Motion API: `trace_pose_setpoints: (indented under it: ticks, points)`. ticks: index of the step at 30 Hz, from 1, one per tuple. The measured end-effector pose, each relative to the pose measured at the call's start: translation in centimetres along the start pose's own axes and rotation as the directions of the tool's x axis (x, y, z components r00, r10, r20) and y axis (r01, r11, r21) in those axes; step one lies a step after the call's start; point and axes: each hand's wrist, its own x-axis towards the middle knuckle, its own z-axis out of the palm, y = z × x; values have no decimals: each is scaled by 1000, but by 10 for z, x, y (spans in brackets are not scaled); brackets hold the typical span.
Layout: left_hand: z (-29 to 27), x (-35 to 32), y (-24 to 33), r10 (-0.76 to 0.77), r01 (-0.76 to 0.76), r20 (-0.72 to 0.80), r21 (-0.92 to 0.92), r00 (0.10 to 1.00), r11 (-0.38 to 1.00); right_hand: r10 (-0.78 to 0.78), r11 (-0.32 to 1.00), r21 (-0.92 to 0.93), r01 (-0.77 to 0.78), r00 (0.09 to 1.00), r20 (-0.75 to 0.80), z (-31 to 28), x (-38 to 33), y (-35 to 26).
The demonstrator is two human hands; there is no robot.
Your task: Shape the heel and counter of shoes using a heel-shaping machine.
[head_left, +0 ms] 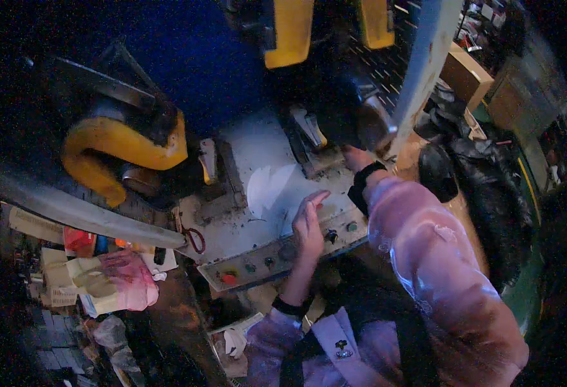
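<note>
My left hand [308, 226] hovers over the front of a pale metal machine bed [254, 145], fingers stretched out and together, with nothing visible in it. Below it runs a sloped control panel [277, 257] with several dark knobs and a red button [229, 278]. My right hand [359, 158] reaches farther forward beside a dark fixture; its fingertips merge into shadow, so any grip is hidden. Near it lies a narrow metal piece with a yellowish tip [310, 126]. A similar piece [207, 161] is at the left fixture. Between the fixtures shows a bright white patch [272, 188].
Yellow machine arms stand at left [119, 145] and at the top [290, 32]. Curved pale rails flank the bed, left [96, 213] and right [428, 71]. A pink plastic bag [128, 277] lies lower left. Black bags [489, 187] and a cardboard box [467, 77] are at right.
</note>
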Motion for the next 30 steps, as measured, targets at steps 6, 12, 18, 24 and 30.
trace_pose_setpoints:
  ticks: [6,12,18,24,30]
  points:
    - [-10,-5,-27,-57,55,-68,-27,996,998,-41,982,-191,14,989,-140,62,68,-11]
    - [-28,-5,-19,-73,74,-125,-2,989,997,1,1000,2,0,974,-225,76,85,5]
    - [-66,-20,7,-87,88,-256,-11,963,996,-66,980,-200,17,968,-241,80,87,27]
    - [-152,-46,80,297,-108,-734,294,611,950,130,989,81,-126,990,-50,77,116,67]
    - [-229,-19,158,473,51,-567,676,674,735,362,466,725,-507,857,367,66,80,64]
